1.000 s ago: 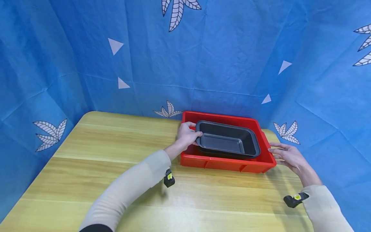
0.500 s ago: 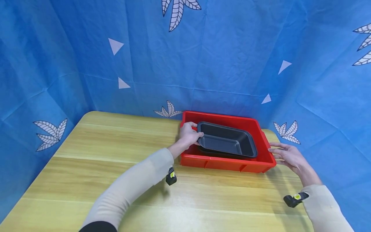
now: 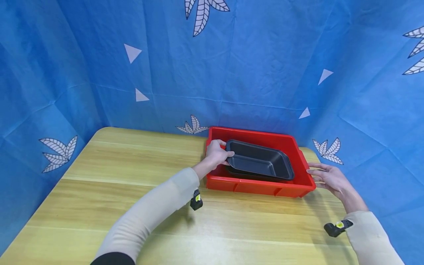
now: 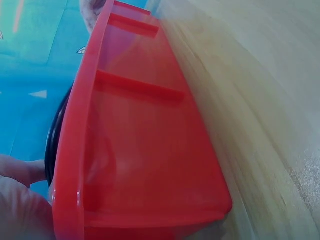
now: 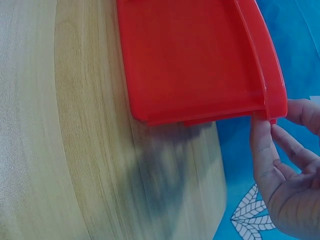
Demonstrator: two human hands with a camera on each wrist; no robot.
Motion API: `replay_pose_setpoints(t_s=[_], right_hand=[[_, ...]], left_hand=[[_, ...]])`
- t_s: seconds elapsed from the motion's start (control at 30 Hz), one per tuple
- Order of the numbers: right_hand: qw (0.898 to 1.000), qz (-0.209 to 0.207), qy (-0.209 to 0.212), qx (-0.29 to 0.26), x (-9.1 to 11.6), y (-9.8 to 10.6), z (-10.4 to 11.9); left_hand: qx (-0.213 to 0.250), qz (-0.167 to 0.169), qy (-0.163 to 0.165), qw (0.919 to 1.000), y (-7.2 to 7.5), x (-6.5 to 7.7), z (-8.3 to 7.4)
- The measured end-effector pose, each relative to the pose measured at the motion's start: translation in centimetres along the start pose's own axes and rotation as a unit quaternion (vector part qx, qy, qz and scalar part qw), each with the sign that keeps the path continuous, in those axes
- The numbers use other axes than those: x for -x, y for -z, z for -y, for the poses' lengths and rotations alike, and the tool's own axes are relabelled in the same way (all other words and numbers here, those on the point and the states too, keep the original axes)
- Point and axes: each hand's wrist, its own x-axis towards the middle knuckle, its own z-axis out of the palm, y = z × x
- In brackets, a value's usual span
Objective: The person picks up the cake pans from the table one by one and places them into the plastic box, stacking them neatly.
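A black loaf pan (image 3: 255, 160) sits slightly tilted inside a red plastic bin (image 3: 258, 187). Beneath it shows the rim of another dark pan (image 3: 246, 175). My left hand (image 3: 214, 154) pinches the loaf pan's left end, thumb over the rim and fingers under it. In the left wrist view, part of the left hand (image 4: 20, 200) appears beyond the bin's long wall, beside stacked black rims. At the bin's right end, my right hand (image 3: 332, 179) touches the outer rim with mostly straight fingers. The right wrist view has these fingers (image 5: 262, 150) against the rim's edge.
The bin stands at the back right of a light wooden table (image 3: 149, 154), close to its rear edge. Blue patterned cloth (image 3: 265, 66) hangs behind and along both sides. Each sleeve carries a small black wrist camera (image 3: 196, 200).
My left hand has shifted slightly to the right with the loaf pan, and the pan's far right end has come down and a little left. The right hand and the bin stay put.
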Motion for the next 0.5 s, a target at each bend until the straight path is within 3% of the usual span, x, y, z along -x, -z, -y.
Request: replay_pose_setpoints(t_s=[0.5], right_hand=[[1.0,-0.002,-0.006,0.006,0.0,0.1,-0.1]], left_hand=[[-0.009,-0.013,0.03,0.9994,1.0,0.3,-0.5]])
